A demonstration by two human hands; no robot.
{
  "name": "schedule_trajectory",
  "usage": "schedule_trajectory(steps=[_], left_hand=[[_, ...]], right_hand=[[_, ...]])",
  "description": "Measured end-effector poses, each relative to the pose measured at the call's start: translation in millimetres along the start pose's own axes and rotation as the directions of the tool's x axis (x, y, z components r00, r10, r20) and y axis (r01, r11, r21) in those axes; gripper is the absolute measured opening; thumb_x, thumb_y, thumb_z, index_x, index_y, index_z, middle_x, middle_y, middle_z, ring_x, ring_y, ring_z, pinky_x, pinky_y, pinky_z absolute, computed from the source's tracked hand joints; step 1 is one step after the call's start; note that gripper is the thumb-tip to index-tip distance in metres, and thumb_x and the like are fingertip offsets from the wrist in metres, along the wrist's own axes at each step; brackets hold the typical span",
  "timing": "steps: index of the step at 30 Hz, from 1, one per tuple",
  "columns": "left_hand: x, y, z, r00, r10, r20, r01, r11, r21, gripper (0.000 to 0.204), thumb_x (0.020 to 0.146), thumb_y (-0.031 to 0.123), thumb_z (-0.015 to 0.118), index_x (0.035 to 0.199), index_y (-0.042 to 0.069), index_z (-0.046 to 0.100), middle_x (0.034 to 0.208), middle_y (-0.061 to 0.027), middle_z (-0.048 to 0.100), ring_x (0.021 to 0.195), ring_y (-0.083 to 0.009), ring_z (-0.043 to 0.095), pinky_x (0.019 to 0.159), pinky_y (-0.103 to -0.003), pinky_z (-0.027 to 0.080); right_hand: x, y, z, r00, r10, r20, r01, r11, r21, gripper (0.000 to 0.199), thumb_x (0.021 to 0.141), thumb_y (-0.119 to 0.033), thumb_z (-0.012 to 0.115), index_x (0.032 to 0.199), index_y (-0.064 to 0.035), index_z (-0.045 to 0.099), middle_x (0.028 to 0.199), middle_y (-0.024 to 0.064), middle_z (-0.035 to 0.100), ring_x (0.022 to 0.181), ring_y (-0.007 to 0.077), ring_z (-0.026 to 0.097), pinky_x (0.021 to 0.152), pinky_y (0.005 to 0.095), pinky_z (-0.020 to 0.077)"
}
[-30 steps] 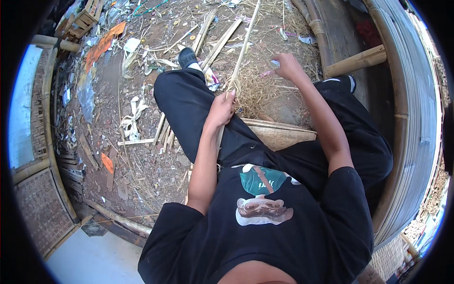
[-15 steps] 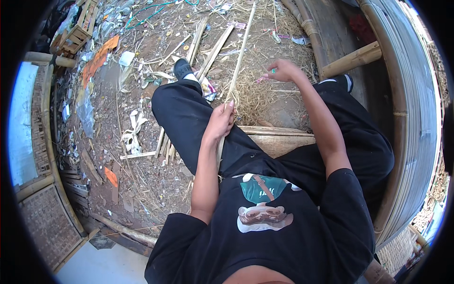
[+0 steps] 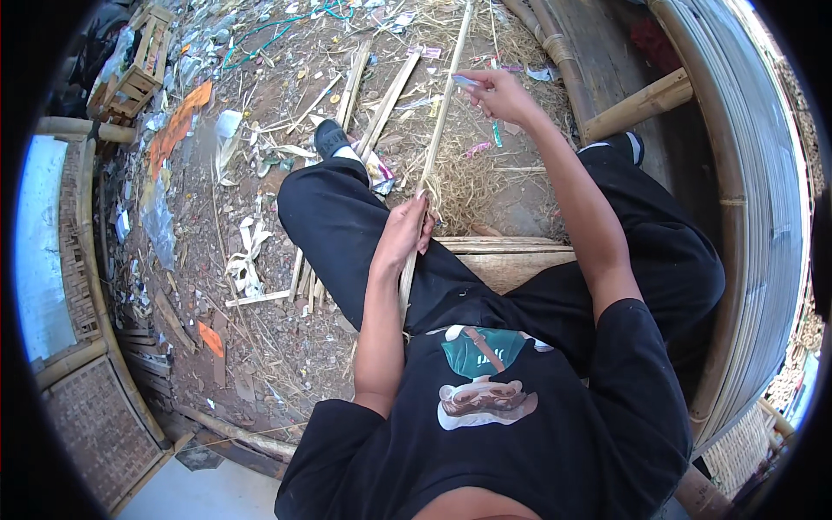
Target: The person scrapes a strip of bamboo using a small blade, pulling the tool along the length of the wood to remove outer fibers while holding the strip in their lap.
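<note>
My left hand is closed around a long, thin bamboo strip above my left thigh. The strip slants from near my waist up past the far edge of the view. Close to the strip's far part, my right hand pinches what looks like a small knife blade, pale and flat; its handle is hidden in the fingers. The blade appears to overlap the strip, but whether they touch I cannot tell. Curly bamboo shavings lie heaped on the ground between my legs, just beyond my left hand.
A split bamboo piece lies crosswise between my thighs. More strips rest beside my left shoe. Litter and an orange sheet cover the ground leftward, with a wooden crate behind. A bamboo frame stands close on my right.
My right hand has moved away from me and leftward, from over the shavings to the strip's far part. My left hand keeps its hold on the strip, nearly in place.
</note>
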State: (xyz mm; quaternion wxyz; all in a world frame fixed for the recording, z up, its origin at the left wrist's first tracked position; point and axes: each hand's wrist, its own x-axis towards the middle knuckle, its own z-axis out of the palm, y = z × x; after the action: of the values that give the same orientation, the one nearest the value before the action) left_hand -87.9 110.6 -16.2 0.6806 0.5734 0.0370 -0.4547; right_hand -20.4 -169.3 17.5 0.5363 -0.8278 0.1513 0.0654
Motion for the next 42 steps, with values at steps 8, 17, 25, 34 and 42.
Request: schedule_trajectory(steps=[8, 17, 25, 34, 42], left_hand=[[-7, 8, 14, 0.999, 0.044, 0.017, -0.044, 0.999, 0.027, 0.028, 0.103, 0.033, 0.043, 0.119, 0.010, 0.048, 0.056, 0.0026, 0.042, 0.034, -0.0043, 0.030, 0.031, -0.020, 0.026], [-5, 4, 12, 0.997, 0.074, -0.013, -0.074, 0.997, 0.001, 0.038, 0.101, 0.028, 0.048, 0.134, 0.010, 0.045, 0.056, 0.0044, 0.037, 0.035, -0.0035, 0.029, 0.031, -0.020, 0.021], [-6, 2, 14, 0.998, 0.055, -0.037, -0.053, 0.997, 0.062, 0.039, 0.101, 0.030, 0.049, 0.134, 0.009, 0.046, 0.054, 0.0051, 0.035, 0.036, -0.0031, 0.028, 0.031, -0.021, 0.021], [2, -2, 11, 0.991, 0.099, -0.091, -0.091, 0.992, 0.086, 0.037, 0.101, 0.030, 0.049, 0.131, 0.009, 0.049, 0.054, 0.0067, 0.036, 0.037, -0.0024, 0.029, 0.032, -0.020, 0.022], [2, 2, 6, 0.995, 0.087, -0.043, -0.087, 0.996, 0.003, 0.037, 0.102, 0.029, 0.045, 0.134, 0.010, 0.045, 0.054, 0.0060, 0.032, 0.035, -0.0030, 0.025, 0.030, -0.020, 0.020]], right_hand=[[17, -6, 13, 0.942, -0.264, -0.208, 0.195, 0.933, -0.302, 0.040, 0.088, -0.003, 0.052, 0.122, -0.0209, 0.065, 0.087, 0.0132, 0.070, 0.075, 0.0198, 0.068, 0.070, 0.0338, 0.0549], [46, 37, 29, 0.810, -0.508, -0.293, 0.395, 0.842, -0.367, 0.034, 0.093, -0.009, 0.051, 0.121, -0.0221, 0.065, 0.095, 0.0189, 0.070, 0.084, 0.0268, 0.069, 0.080, 0.0394, 0.0557], [33, 38, 28, 0.921, -0.311, -0.236, 0.243, 0.930, -0.276, 0.034, 0.096, -0.011, 0.049, 0.124, -0.0217, 0.063, 0.109, 0.0114, 0.070, 0.093, 0.0169, 0.067, 0.085, 0.0301, 0.0504], [5, 24, 52, 0.993, -0.119, 0.010, 0.118, 0.971, -0.206, 0.036, 0.093, -0.008, 0.052, 0.124, -0.0230, 0.064, 0.105, 0.0091, 0.071, 0.082, 0.0119, 0.062, 0.077, 0.0281, 0.0485], [5, 19, 50, 0.962, -0.271, -0.021, 0.266, 0.955, -0.132, 0.034, 0.093, -0.011, 0.052, 0.119, -0.0275, 0.066, 0.100, 0.0126, 0.070, 0.080, 0.0193, 0.067, 0.075, 0.0316, 0.0506]])
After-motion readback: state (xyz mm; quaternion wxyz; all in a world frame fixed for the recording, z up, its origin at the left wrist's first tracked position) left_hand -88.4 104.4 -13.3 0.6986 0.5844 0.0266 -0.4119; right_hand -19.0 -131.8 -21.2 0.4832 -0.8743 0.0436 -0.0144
